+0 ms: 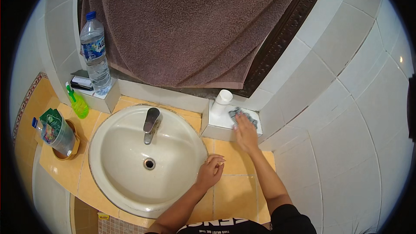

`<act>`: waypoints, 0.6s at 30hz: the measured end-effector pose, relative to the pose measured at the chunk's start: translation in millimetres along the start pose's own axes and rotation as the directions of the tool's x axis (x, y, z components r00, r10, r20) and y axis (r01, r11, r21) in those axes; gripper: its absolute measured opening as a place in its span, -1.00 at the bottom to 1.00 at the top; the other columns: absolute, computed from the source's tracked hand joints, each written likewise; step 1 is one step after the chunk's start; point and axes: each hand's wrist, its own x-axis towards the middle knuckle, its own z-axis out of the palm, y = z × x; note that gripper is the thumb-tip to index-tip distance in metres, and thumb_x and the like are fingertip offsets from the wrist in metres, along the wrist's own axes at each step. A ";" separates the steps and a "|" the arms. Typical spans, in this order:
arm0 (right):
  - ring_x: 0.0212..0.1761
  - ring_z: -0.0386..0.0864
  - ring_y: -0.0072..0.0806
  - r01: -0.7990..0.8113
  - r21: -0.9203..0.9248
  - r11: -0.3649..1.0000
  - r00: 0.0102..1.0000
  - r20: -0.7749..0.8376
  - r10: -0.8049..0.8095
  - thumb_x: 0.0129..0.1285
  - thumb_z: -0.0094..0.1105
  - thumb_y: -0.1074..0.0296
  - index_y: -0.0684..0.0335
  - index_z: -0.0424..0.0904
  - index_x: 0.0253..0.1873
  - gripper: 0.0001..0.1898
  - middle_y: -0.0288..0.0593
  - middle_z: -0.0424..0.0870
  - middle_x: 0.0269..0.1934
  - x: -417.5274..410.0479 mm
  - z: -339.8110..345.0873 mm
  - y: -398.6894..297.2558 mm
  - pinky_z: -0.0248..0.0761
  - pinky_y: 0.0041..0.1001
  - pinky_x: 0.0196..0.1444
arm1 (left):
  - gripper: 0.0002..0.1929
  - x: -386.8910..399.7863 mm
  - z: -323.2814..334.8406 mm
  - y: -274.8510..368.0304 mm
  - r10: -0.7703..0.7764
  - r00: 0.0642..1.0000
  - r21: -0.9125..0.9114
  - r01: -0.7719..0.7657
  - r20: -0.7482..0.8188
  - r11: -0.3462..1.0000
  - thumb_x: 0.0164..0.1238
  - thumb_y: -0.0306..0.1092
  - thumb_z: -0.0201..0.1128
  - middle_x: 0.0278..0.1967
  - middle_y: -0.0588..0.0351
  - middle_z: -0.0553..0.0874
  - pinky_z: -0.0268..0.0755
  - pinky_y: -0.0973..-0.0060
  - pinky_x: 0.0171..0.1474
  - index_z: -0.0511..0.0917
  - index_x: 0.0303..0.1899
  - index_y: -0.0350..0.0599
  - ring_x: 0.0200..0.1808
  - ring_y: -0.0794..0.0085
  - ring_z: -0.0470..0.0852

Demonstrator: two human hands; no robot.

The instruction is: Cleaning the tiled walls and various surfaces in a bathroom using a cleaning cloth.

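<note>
My right hand point(246, 133) presses a grey patterned cloth point(250, 121) flat against the top of a white tiled ledge point(214, 130) in the back right corner. A white cylindrical container point(221, 102) stands upright on the same ledge, just left of the cloth. Over the right rim of the cream washbasin point(123, 169), my left hand point(210, 171) hovers or rests with its fingers loosely bent. Nothing shows in it, and a ring is on one finger. Whether it touches the rim or the yellow tiled counter point(234, 188) is unclear.
A metal tap point(151, 120) rises at the basin's back. Along the left stand a large water bottle point(96, 55), a spray bottle of yellow-green liquid point(78, 102) and a plastic container point(61, 136) in a brown pot. A brown towel point(188, 29) hangs over a dark frame point(279, 42).
</note>
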 end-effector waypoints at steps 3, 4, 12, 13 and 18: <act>0.54 0.11 -0.12 -0.149 -0.040 0.988 0.987 -0.075 0.145 0.47 -0.15 0.08 0.22 0.25 0.46 -0.45 0.02 0.19 0.49 5.7 10.8 -1.1 0.01 -0.07 0.47 | -0.84 0.3 -0.7 6.4 -0.062 0.998 -0.059 0.063 0.022 0.996 0.27 -0.54 0.23 -0.05 0.03 0.64 0.65 0.47 -0.19 0.54 -0.13 -0.16 -0.23 0.29 0.70; 0.54 0.11 -0.10 -0.149 -0.050 0.988 0.983 -0.113 0.143 0.46 -0.13 0.09 0.21 0.24 0.46 -0.44 0.00 0.18 0.50 7.8 16.3 -11.8 0.01 -0.06 0.47 | -0.84 0.4 0.9 2.0 -0.035 0.999 -0.047 0.035 0.009 0.998 0.27 -0.55 0.23 -0.05 0.03 0.64 0.64 0.47 -0.19 0.54 -0.13 -0.16 -0.24 0.30 0.70; 0.52 0.15 -0.06 -0.005 0.026 1.000 0.998 -0.060 0.006 0.46 -0.11 0.08 0.24 0.30 0.42 -0.46 0.02 0.22 0.48 -1.2 2.8 1.4 0.00 -0.02 0.46 | -0.86 0.0 0.8 0.6 -0.027 0.999 -0.040 0.028 0.019 0.999 0.27 -0.58 0.23 -0.03 0.03 0.65 0.61 0.52 -0.21 0.58 -0.15 -0.21 -0.23 0.35 0.71; 0.52 0.15 -0.06 -0.005 0.025 1.000 0.998 -0.058 0.007 0.46 -0.11 0.08 0.24 0.30 0.42 -0.46 0.02 0.22 0.48 -2.6 7.0 4.0 0.00 -0.02 0.46 | -0.86 1.0 1.2 0.6 -0.034 0.999 -0.040 0.035 0.015 0.999 0.27 -0.58 0.23 -0.04 0.03 0.65 0.61 0.52 -0.21 0.58 -0.16 -0.21 -0.23 0.35 0.71; 0.48 0.20 -0.02 -0.106 -0.024 0.994 0.984 -0.143 0.102 0.44 -0.04 0.09 0.30 0.35 0.38 -0.46 0.13 0.24 0.45 -2.4 13.2 -1.8 0.07 -0.02 0.42 | -0.87 -0.2 0.6 -1.5 -0.045 0.999 -0.036 0.045 -0.003 0.998 0.27 -0.57 0.24 -0.04 0.03 0.65 0.61 0.51 -0.22 0.58 -0.16 -0.21 -0.23 0.33 0.71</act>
